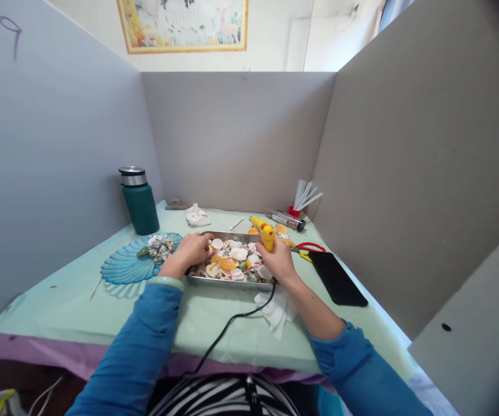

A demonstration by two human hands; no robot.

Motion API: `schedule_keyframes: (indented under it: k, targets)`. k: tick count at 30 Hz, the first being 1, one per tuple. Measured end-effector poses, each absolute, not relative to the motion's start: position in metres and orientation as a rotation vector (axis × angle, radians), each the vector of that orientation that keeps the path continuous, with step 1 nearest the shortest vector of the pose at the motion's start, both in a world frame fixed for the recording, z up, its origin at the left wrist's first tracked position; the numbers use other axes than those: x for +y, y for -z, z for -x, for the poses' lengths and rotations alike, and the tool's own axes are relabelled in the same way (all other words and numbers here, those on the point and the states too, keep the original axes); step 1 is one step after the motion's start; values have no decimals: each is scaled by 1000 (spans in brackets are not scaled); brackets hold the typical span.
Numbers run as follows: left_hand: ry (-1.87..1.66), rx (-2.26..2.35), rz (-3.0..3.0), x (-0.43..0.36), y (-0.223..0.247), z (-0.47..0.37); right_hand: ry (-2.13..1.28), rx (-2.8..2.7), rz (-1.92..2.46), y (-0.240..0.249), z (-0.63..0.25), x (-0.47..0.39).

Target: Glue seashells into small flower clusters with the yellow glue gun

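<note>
My right hand (278,259) is closed around a yellow hot glue gun (263,232), held over the right end of a metal tray (227,283). A black cord (232,318) runs from the gun down to the table's front edge. The tray is full of seashells (232,261), white, orange and mottled. At the tray's left end my left hand (192,252) reaches in with its fingers bent and pinched together by the shells. What they hold, if anything, is hidden. Left of that hand lies a blue shell-shaped glass plate (121,263) with small shells (161,247) heaped on its right side.
A green bottle (140,205) stands behind the plate. White tissue (278,312) lies before the tray. On the right are a black phone (336,278), scissors (312,248), glue sticks (305,195) in a red holder and a clear tube (286,219). Grey partitions (240,138) enclose the table.
</note>
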State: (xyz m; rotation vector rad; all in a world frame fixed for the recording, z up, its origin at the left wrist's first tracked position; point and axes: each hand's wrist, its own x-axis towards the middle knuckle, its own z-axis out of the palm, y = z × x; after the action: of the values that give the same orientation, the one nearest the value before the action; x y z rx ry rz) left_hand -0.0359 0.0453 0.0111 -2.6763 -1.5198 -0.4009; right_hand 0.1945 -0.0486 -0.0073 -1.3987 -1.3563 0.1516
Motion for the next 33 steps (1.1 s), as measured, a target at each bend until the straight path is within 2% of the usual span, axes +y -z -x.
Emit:
schedule_keyframes:
  k: [4, 15, 22, 28, 33]
  targets:
    - [382, -1537, 2649, 43, -12, 35, -136, -1357, 1413, 7, -194, -49]
    - [1040, -1536, 2575, 43, -19, 37, -162, -1352, 1400, 7, -195, -49]
    - [1303, -1602, 2502, 42, -22, 36, -190, -1337, 1399, 12, -197, -46]
    - [1948, -1502, 2921, 34, -22, 18, -369, -1256, 1336, 16, -198, -41]
    - [2020, -1320, 3234, 17, -15, -8, -592, -1239, 1204, 12, -195, -44]
